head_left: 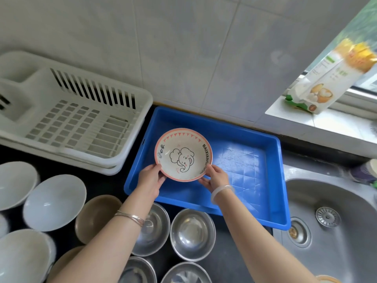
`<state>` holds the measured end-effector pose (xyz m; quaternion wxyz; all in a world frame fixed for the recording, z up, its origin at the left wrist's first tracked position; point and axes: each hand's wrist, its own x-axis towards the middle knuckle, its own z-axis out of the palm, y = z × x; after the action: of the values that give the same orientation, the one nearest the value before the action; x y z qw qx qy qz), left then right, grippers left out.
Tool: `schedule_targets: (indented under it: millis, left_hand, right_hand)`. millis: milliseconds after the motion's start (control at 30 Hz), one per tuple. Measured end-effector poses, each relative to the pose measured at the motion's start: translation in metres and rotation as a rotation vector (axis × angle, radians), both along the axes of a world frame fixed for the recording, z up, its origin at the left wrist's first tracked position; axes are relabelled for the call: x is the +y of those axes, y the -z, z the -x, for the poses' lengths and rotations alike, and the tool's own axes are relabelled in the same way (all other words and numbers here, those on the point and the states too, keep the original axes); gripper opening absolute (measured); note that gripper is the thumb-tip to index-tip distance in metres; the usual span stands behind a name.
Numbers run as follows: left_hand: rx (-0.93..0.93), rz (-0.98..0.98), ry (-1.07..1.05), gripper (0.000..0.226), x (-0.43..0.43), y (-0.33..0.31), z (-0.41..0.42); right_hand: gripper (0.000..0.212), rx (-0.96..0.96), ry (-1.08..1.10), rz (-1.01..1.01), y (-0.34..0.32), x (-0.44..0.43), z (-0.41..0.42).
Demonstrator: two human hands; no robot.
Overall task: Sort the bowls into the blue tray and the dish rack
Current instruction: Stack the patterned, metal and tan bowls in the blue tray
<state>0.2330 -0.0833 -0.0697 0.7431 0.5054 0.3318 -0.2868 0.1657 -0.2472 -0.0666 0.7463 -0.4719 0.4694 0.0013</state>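
Observation:
Both hands hold a cream bowl with a pink rim and an elephant drawing (183, 155) over the left part of the blue tray (240, 127). My left hand (150, 176) grips its near-left rim and my right hand (215, 177) its near-right rim. I cannot tell whether the bowl touches the tray floor. The white dish rack (81, 117) stands to the left of the tray with nothing in it. On the dark counter below lie white bowls (54, 202), tan bowls (95, 216) and several steel bowls (192, 234).
A steel sink (330, 227) with a drain strainer lies to the right of the tray. A food package (328, 78) leans on the white window sill at the upper right. A tiled wall rises behind the tray and rack.

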Motion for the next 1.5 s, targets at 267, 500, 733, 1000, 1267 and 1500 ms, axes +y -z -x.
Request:
schedule_targets:
  millis: [267, 500, 733, 1000, 1267, 1500]
  left_hand:
    - [-0.025, 0.084, -0.045, 0.03, -0.007, 0.002, -0.012]
    - [-0.108, 0.034, -0.071, 0.031, -0.01, 0.0, -0.016]
    - [-0.152, -0.049, -0.114, 0.033, -0.015, -0.002, -0.015]
    - [-0.306, -0.199, 0.019, 0.045, -0.022, -0.013, 0.017]
    - [-0.333, -0.334, 0.407, 0.028, -0.055, -0.039, 0.092]
    - [-0.496, -0.375, 0.686, 0.033, -0.109, -0.058, 0.193]
  right_hand:
    - [0.03, -0.035, 0.062, -0.043, 0.001, 0.008, -0.031]
    - [0.033, -0.023, 0.081, -0.055, 0.003, 0.011, -0.047]
    - [0.03, -0.047, 0.089, -0.13, 0.0, 0.007, -0.042]
    - [0.038, -0.077, -0.096, -0.041, -0.013, 0.004, -0.02]
    - [0.029, -0.073, -0.16, 0.236, -0.04, -0.024, 0.058]
    - [0.027, 0.052, -0.177, 0.492, -0.051, -0.067, 0.207]
